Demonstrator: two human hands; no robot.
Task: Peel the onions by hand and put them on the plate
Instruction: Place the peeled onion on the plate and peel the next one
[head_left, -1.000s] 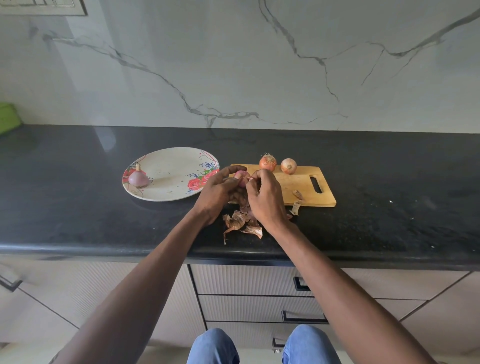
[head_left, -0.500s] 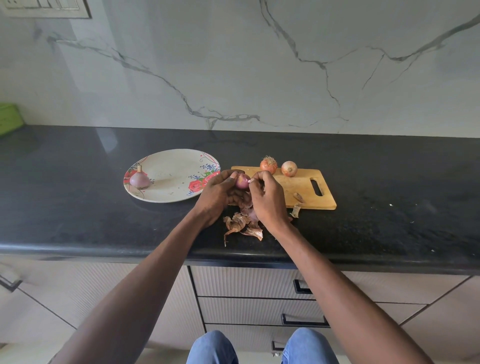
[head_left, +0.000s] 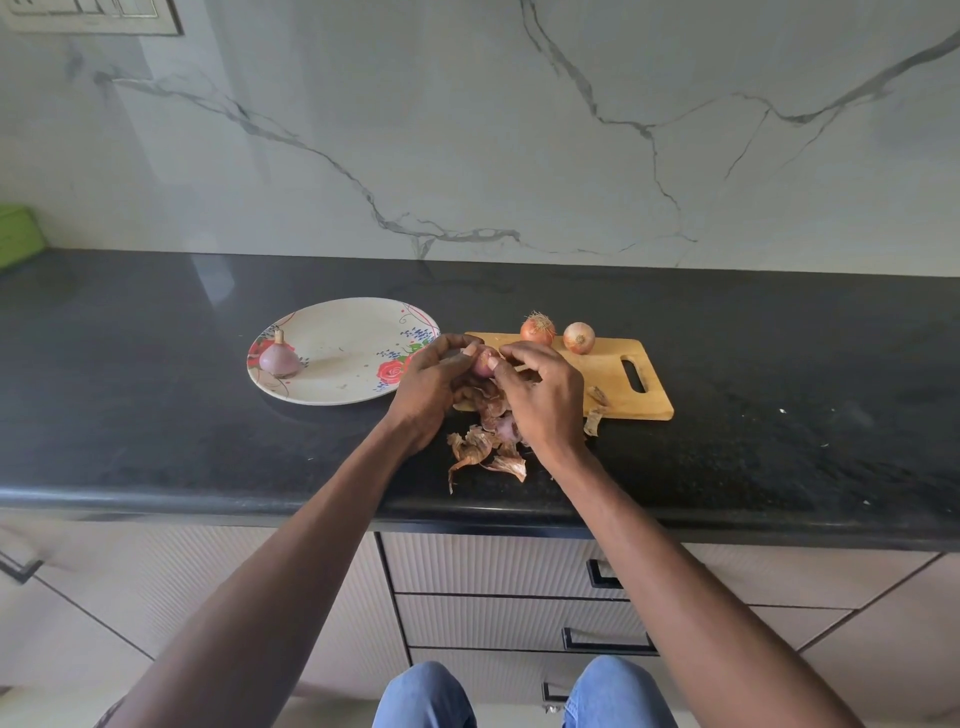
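Change: hardly anything has moved since the earlier frames; both hands stay bunched round the same onion at the cutting board's left end.
Onion in hand: pinkish, partly bared, held above the cutting board at its left edge, between the two hands.
Left hand: fingers curled round the onion from the side away from the board, cupping it.
Right hand: thumb and fingertips pinched on the onion's top; whether they hold a strip of skin I cannot tell.
Key relation: the onion lies straight ahead of the right fingertips and touching them, so the pull likely goes toward the person.
Plate: left of the board, one peeled onion on it.
Unpeeled onions: two at the board's far edge.
Skins: heaped on the counter by the board's near left corner.
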